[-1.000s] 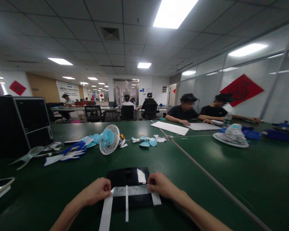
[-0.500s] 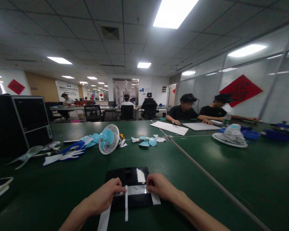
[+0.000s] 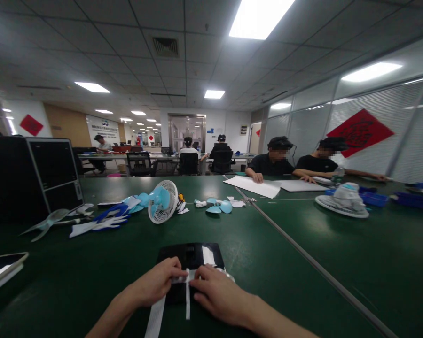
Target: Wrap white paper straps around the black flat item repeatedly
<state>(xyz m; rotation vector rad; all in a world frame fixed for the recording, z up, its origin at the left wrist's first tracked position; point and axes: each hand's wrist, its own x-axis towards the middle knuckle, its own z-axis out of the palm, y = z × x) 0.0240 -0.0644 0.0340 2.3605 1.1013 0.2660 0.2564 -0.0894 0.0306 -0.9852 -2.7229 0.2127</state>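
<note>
A flat black object (image 3: 192, 256) lies on the green table (image 3: 275, 263) right in front of me, crossed by white strips of tape or ribbon (image 3: 156, 317). My left hand (image 3: 158, 280) pinches the horizontal strip with closed fingers at its left part. My right hand (image 3: 216, 293) lies over the strip's right part, fingers pressed down beside the left hand, where a narrow vertical strip (image 3: 187, 300) crosses. A small white patch (image 3: 207, 255) shows on the black object's far side.
A small blue and white fan (image 3: 162, 201) lies further back with loose fan blades (image 3: 218, 206) and gloves (image 3: 98, 224). A phone (image 3: 2, 265) sits at the left edge, a black case (image 3: 31, 176) behind it. Two people sit at the far right with white sheets (image 3: 257, 186).
My right hand has slid left along the white strip until it meets my left hand at the middle. The left hand has also moved right a little. The view shifted slightly.
</note>
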